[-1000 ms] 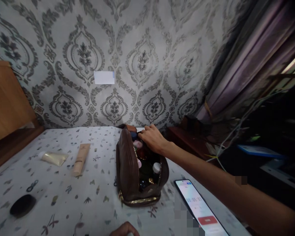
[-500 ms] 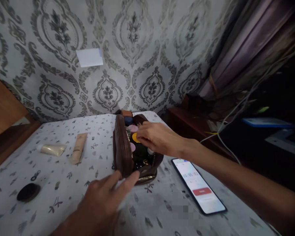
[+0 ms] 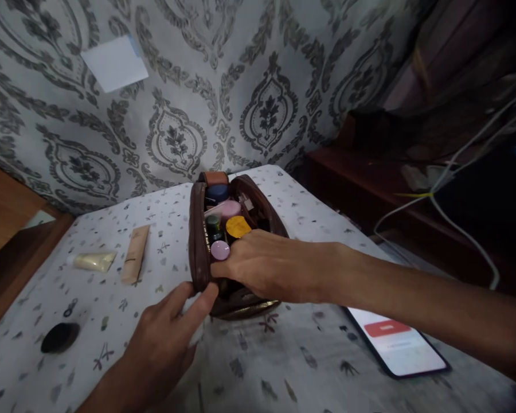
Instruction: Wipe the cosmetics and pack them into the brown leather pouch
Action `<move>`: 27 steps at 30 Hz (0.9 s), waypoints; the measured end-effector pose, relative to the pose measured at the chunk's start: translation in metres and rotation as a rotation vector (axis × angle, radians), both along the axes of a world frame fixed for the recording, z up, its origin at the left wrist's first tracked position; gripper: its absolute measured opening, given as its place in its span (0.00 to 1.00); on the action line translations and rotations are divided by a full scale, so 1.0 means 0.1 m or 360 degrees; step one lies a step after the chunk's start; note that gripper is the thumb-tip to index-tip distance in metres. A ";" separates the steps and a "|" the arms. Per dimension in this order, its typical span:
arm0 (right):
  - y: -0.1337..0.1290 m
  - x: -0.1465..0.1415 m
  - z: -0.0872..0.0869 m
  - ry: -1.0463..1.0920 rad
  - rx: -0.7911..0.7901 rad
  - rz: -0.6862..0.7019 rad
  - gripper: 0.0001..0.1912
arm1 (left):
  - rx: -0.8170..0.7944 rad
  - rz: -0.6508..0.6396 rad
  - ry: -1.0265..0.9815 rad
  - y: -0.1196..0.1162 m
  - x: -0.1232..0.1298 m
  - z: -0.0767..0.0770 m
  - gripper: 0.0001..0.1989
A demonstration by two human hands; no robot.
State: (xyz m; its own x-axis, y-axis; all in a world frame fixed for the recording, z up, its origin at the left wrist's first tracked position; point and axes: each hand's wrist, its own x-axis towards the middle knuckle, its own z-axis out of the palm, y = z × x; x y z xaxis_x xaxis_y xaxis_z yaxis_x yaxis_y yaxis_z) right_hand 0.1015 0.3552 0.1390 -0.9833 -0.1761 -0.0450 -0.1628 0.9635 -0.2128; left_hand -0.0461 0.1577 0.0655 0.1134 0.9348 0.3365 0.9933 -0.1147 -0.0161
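A brown zippered toiletry bag (image 3: 198, 241) lies unzipped on the patterned cloth. Inside it are a yellow lid (image 3: 238, 226), a pink round container (image 3: 230, 209), a small lilac cap (image 3: 220, 250), a dark green-capped bottle (image 3: 214, 223) and a blue lid (image 3: 217, 193). My right hand (image 3: 262, 264) reaches into the near half of the bag, its fingertips hidden among the contents. At the bag's near left corner, my left hand (image 3: 167, 327) is closed around a white object (image 3: 193, 307), mostly covered by the fingers. Its fingertips touch or nearly touch the bag.
To the left lie a beige tube (image 3: 136, 255), a pale yellow tube (image 3: 94, 261) and a round black item (image 3: 60, 337). A lit phone (image 3: 399, 344) lies under my right forearm. White cables (image 3: 460, 223) hang at the right; the patterned wall (image 3: 223, 103) rises behind.
My right hand has moved nearer and deeper into the bag, uncovering the yellow lid and pink container. My left hand has shifted left, to the bag's corner. The view has turned and tilted slightly.
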 end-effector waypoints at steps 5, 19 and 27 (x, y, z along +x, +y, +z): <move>0.01 -0.05 -0.02 0.0031 -0.0014 0.0051 0.12 | 0.0002 -0.0024 -0.0018 0.04 -0.02 -0.05 0.40; -0.03 -0.15 0.14 -0.0234 0.0146 -0.0018 0.12 | -0.0001 -0.0063 -0.0052 0.07 -0.01 0.00 0.40; 0.00 -0.12 0.07 -0.0059 0.0031 0.0051 0.13 | 0.0065 -0.0047 -0.0004 0.08 0.00 -0.02 0.42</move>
